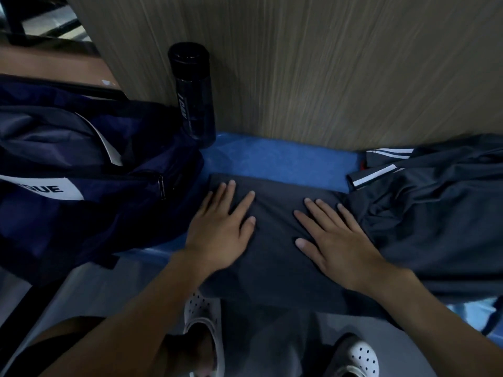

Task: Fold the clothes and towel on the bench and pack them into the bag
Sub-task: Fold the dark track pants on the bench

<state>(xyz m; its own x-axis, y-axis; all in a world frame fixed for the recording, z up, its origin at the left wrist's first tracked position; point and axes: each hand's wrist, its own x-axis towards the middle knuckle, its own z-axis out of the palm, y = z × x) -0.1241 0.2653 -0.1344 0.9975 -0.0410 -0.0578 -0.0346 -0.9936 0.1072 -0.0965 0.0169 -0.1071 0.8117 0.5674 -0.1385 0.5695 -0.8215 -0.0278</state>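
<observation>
Dark grey cloth, a folded garment, lies flat on the blue tabletop right in front of me, and its near part reaches past the tabletop's front edge toward my feet. My left hand rests palm down on the garment's 9 o'clock side. My right hand rests palm down on its 3 o'clock side. The fingers of both hands are straight and spread, pressing on the cloth and gripping nothing. The two hands are apart, with a bare strip of cloth between the thumbs.

At 9 o'clock from the garment, just beside my left hand, sits the navy bag. It has a white label with dark letters and a zip pull facing the garment. At 11 o'clock a dark bottle stands upright against the wood-grain wall, which runs along the tabletop's 12 o'clock edge. At 3 o'clock a striped garment, dark with white bands, lies rumpled and unfolded, touching the folded one near my right fingertips. At 6 o'clock, below the tabletop, I see my white perforated clogs on the grey floor.
</observation>
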